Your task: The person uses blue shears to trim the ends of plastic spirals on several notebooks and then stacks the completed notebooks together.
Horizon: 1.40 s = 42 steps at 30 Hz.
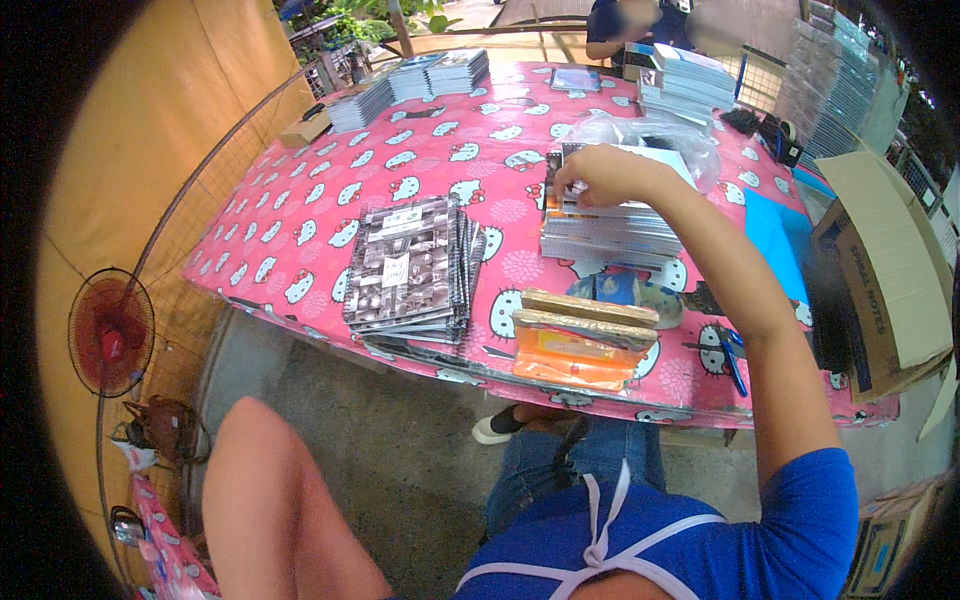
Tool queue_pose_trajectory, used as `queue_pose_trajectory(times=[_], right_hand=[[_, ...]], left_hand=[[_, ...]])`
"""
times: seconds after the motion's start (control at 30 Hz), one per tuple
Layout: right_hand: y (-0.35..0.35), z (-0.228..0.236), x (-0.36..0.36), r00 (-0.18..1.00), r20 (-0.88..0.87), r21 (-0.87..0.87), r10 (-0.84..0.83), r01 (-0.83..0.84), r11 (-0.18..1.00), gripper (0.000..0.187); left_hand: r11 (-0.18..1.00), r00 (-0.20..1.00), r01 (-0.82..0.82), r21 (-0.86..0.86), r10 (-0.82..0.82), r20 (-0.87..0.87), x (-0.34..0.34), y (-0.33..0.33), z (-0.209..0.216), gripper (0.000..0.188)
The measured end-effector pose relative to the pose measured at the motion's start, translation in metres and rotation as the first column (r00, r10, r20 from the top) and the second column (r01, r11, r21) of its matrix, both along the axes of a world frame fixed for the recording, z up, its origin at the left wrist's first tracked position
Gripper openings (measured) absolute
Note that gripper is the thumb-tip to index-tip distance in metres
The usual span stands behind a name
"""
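My right hand (pixel 610 176) reaches across the table onto a stack of notebooks (pixel 610 238). Its bent fingers pinch at the left part of the top notebook, where the fingertips are partly hidden. To the left of it lies a second pile of spiral notebooks (pixel 400 262) with black-and-white patterned covers, slightly fanned. An orange packet with brown-edged blocks (pixel 582 345) sits at the near table edge, below the notebook stack. A bare bent limb, seemingly my left arm, shows at the lower left; my left hand is out of view.
A pink patterned cloth covers the table (pixel 300 230). Further notebook stacks (pixel 440 75) stand at the back, near a co-worker (pixel 620 30). Clear plastic (pixel 695 150) lies behind my hand. An open cardboard box (pixel 885 285), blue pens (pixel 738 368) and a fan (pixel 112 332) flank the table.
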State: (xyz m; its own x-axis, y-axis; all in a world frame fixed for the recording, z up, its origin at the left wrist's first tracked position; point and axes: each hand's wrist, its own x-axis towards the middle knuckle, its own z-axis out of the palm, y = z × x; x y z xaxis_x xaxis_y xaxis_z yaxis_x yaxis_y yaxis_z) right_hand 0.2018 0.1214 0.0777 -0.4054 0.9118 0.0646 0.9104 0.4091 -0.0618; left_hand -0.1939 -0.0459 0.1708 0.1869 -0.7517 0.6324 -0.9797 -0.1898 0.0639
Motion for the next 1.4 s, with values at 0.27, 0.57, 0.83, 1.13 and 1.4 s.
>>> queue_pose_trajectory(times=[0.27, 0.57, 0.83, 1.13, 1.4], right_hand=[[0.003, 0.001, 0.005, 1.0, 0.014, -0.068, -0.022, 0.023, 0.997, 0.031], [-0.022, -0.019, -0.021, 0.96, 0.024, 0.261, -0.277, 0.262, 0.929, 0.02], [-0.049, -0.006, 0.009, 0.922, -0.375, 0.536, -0.092, 0.297, 0.79, 0.023], [-0.247, -0.056, -0.037, -0.183, -0.919, 0.229, 0.349, 0.473, 0.851, 0.05], [-0.236, -0.127, -0.045, 0.395, -0.919, 0.299, -0.013, 0.718, 0.629, 0.014]], left_hand=[[0.995, 0.998, 0.019, 0.099, -0.013, -0.064, -0.034, -0.006, 0.013, 0.026], [0.88, 0.882, 0.471, -0.058, -0.468, 0.056, -0.074, 0.022, 0.024, 0.025], [-0.127, 0.986, -0.059, -0.99, 0.149, -0.077, 0.091, 0.092, -0.087, 0.053], [-0.283, 0.854, -0.507, -0.814, -0.035, -0.52, 0.155, 0.083, -0.171, 0.034], [-0.14, 0.418, -0.744, -0.654, 0.666, -0.618, 0.145, 0.071, -0.142, 0.018]])
